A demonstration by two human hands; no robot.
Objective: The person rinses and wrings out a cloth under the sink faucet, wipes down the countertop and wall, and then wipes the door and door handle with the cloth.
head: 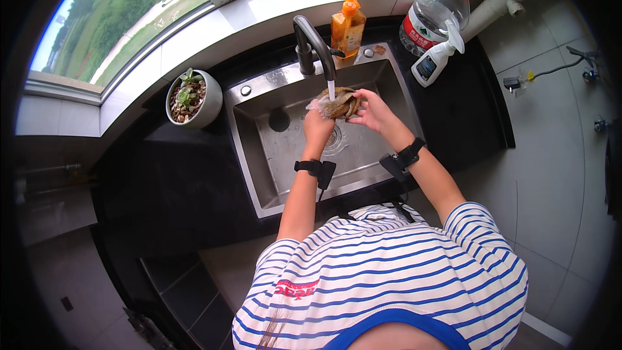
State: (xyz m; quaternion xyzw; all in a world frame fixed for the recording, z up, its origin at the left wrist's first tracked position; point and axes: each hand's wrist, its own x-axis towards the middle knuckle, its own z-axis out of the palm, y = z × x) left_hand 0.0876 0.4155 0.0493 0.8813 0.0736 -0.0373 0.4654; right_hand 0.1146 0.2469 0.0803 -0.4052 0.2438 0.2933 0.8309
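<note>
Water runs from a dark metal faucet (316, 48) onto a wet brown cloth (344, 103) above a stainless steel sink (286, 155). My left hand (318, 126) grips the cloth's left side, where whitish foam or splashing water shows; its fingers are partly hidden. At the cloth's right edge, my right hand (373, 112) holds it between thumb and fingers. The sink's drain (333, 137) lies below my hands.
An orange pump bottle (348, 29) stands behind the sink. On the right are a white spray bottle (436, 58) and a large plastic water jug (432, 19). A potted succulent (194, 99) stands left of the sink on the black countertop (180, 180).
</note>
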